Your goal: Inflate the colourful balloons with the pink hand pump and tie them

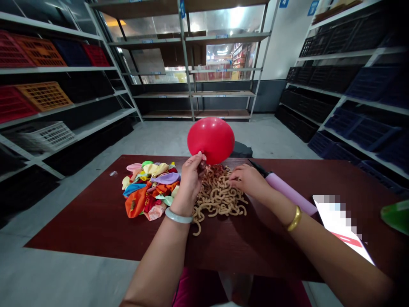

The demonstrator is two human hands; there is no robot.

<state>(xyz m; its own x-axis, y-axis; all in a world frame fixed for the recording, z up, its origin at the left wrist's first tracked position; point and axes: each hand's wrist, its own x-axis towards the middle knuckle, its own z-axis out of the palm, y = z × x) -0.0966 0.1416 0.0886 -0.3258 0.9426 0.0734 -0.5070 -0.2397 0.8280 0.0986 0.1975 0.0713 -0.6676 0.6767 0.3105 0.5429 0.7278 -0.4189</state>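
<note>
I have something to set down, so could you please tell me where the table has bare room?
Bare table shows front-left of the deflated balloons and at back right, behind the lilac cylinder. The middle is crowded: deflated balloons, tan curled pieces, left hand, right hand.

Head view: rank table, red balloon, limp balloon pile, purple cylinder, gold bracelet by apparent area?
1. Table
2. Red balloon and limp balloon pile: too close to rank
3. Purple cylinder
4. Gold bracelet
</note>
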